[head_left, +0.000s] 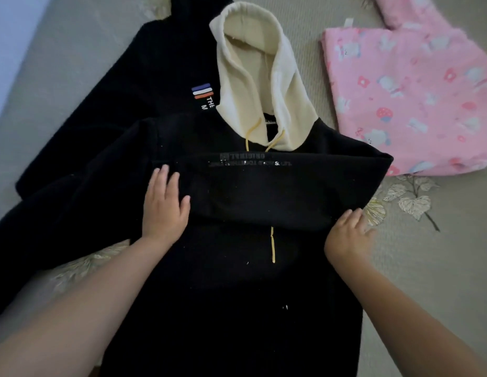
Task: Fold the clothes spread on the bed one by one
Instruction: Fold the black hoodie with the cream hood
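Head view shows a black hoodie (236,281) with a cream hood (253,85) lying on the bed (427,281), its body running toward the person. A sleeve or side panel is laid across the chest, making a band below the hood. The left hand (163,205) lies flat on this band, fingers (162,176) straight and pressing the cloth, holding nothing. The right hand (345,235) sits at the band's right edge; its fingers look loosely extended over the fabric, but blur hides whether the thumb pinches the edge, so its hold cannot be told.

A second black garment (133,104) with a striped logo lies partly under the hoodie, still spread out. A pink patterned garment (410,99) lies to the right, seemingly flat and unfolded.

Judging from this, the task is early: the hoodie is only partly folded, its lower body and hood still to be turned in, and the other two garments appear untouched.
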